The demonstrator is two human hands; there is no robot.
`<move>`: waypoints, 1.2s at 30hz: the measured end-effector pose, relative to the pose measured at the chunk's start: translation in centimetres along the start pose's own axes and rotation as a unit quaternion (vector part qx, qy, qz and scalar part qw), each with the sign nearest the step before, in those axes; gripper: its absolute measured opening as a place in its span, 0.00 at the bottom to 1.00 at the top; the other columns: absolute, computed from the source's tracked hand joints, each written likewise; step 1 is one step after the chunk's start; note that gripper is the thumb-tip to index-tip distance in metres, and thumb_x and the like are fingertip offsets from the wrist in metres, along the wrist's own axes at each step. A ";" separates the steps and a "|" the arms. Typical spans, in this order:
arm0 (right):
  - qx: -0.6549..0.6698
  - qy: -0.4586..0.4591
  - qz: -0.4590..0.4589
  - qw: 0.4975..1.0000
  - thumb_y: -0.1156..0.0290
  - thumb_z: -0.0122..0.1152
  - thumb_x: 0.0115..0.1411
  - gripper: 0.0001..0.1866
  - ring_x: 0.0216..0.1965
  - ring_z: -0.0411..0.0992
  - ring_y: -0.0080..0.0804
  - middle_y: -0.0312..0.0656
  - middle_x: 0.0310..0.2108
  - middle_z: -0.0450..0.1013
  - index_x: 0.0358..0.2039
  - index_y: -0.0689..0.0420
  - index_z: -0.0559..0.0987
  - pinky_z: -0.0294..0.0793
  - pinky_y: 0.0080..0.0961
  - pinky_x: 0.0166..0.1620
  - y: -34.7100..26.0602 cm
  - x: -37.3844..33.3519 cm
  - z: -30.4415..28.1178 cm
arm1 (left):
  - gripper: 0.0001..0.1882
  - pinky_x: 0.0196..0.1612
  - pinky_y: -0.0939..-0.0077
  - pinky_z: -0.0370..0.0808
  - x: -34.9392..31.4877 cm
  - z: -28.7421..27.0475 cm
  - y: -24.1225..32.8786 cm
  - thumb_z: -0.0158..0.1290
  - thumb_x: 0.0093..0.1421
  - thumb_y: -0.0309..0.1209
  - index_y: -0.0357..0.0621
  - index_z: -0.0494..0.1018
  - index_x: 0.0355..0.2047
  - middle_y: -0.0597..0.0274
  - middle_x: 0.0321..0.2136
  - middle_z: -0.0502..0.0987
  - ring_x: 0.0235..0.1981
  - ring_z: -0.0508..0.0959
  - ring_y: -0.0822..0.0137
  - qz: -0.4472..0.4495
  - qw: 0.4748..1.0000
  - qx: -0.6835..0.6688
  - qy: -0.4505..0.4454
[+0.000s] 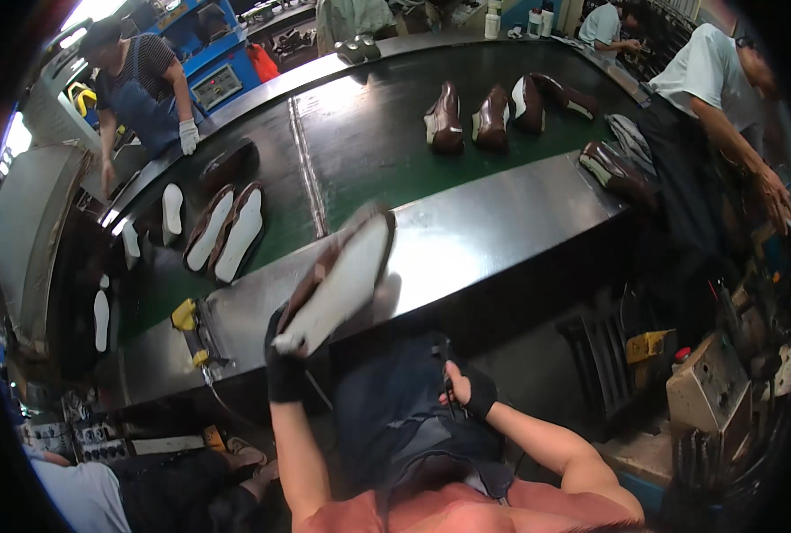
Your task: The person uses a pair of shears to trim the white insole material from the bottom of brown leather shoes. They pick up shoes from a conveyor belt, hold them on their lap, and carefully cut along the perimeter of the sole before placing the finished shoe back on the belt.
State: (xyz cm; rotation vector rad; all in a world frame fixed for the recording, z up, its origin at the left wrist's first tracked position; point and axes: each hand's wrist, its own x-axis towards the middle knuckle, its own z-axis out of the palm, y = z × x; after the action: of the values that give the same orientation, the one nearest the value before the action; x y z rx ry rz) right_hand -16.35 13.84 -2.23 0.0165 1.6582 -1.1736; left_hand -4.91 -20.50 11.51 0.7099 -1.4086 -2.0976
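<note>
A brown shoe upper with a white sole side (342, 282) is tilted up over the metal ledge, its upper end smeared by motion. My left hand (286, 364), in a black glove, grips its lower end. Closer to my body, over my dark apron, my right hand (471, 389) in a black fingerless glove is closed round a dark pair of pliers (442, 354); the tool's finer shape is hard to make out. Beyond the held shoe, a pair of brown shoes (227, 233) lies with white bottoms up on the green belt.
The metal ledge (480, 240) borders the belt and carries a black and yellow tool (198, 333) at left. Several brown shoes (490, 120) stand farther right, another (616, 173) at the ledge's end. Co-workers stand at far left and right; a control box (708, 382) is right.
</note>
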 end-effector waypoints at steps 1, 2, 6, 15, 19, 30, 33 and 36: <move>0.063 0.017 -0.022 0.998 0.39 0.31 0.67 0.38 0.21 0.76 0.31 0.46 0.20 0.75 0.25 0.63 0.74 0.76 0.24 0.29 0.0 -2.1 0.2 | 0.18 0.49 0.63 0.76 -4.0 -1.8 0.2 0.48 0.57 0.28 0.41 0.71 0.48 0.50 0.48 0.74 0.49 0.76 0.58 -0.032 0.993 -0.103 0.056; 0.084 0.036 -0.018 0.996 0.39 0.33 0.67 0.37 0.20 0.75 0.31 0.44 0.19 0.74 0.26 0.62 0.75 0.76 0.24 0.29 0.1 -4.1 0.2 | 0.18 0.52 0.63 0.74 -7.6 -3.0 0.8 0.45 0.61 0.31 0.41 0.69 0.51 0.55 0.49 0.73 0.50 0.74 0.59 -0.012 0.988 -0.129 0.085; 0.117 0.022 -0.032 0.992 0.39 0.34 0.66 0.36 0.19 0.73 0.31 0.43 0.20 0.74 0.30 0.61 0.77 0.74 0.22 0.29 2.1 -7.1 -0.7 | 0.32 0.59 0.65 0.66 -14.3 -2.1 0.1 0.68 0.41 0.28 0.39 0.70 0.49 0.56 0.51 0.72 0.54 0.71 0.60 0.113 0.957 0.268 -0.015; 0.046 -0.115 -0.113 0.986 0.41 0.39 0.67 0.32 0.25 0.73 0.25 0.39 0.23 0.74 0.35 0.59 0.78 0.73 0.21 0.34 -5.8 -15.3 3.6 | 0.25 0.52 0.69 0.70 -5.6 5.9 -5.6 0.52 0.59 0.50 0.37 0.75 0.38 0.57 0.41 0.76 0.45 0.74 0.63 0.130 0.953 0.042 -0.271; 0.024 -0.133 -0.179 0.975 0.49 0.41 0.69 0.27 0.26 0.67 0.20 0.34 0.23 0.70 0.34 0.60 0.77 0.69 0.20 0.33 -4.1 -15.1 5.1 | 0.39 0.47 0.71 0.72 -4.2 6.5 -6.7 0.30 0.66 0.62 0.37 0.75 0.33 0.59 0.34 0.76 0.37 0.76 0.65 -0.020 0.961 -0.102 -0.255; -0.148 -0.090 -0.283 0.943 0.55 0.40 0.70 0.23 0.20 0.66 0.24 0.34 0.20 0.70 0.29 0.61 0.75 0.66 0.24 0.27 -3.2 -9.6 8.9 | 0.38 0.51 0.64 0.70 -7.3 7.1 -5.8 0.34 0.66 0.58 0.34 0.78 0.28 0.54 0.35 0.79 0.42 0.77 0.59 0.130 0.974 0.013 -0.186; -0.143 -0.037 -0.348 0.926 0.61 0.42 0.69 0.21 0.24 0.69 0.28 0.39 0.21 0.71 0.27 0.62 0.74 0.68 0.28 0.29 -0.8 -9.6 10.7 | 0.33 0.53 0.62 0.70 -9.2 7.4 -4.6 0.39 0.64 0.54 0.32 0.78 0.26 0.53 0.36 0.79 0.43 0.77 0.59 0.094 0.982 0.060 -0.150; -0.293 -0.160 -0.422 0.843 0.63 0.44 0.67 0.16 0.33 0.74 0.36 0.46 0.34 0.75 0.42 0.60 0.75 0.72 0.32 0.37 0.2 -12.0 7.6 | 0.28 0.57 0.62 0.67 -13.7 6.6 -2.9 0.39 0.65 0.49 0.33 0.77 0.34 0.52 0.40 0.78 0.48 0.75 0.58 0.109 0.969 0.064 -0.210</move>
State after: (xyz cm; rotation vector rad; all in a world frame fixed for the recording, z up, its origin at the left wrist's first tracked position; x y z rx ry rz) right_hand -5.45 14.79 6.76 -1.3474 1.6754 -1.1251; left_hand 0.36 -6.03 12.85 0.1405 -1.7677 -2.0701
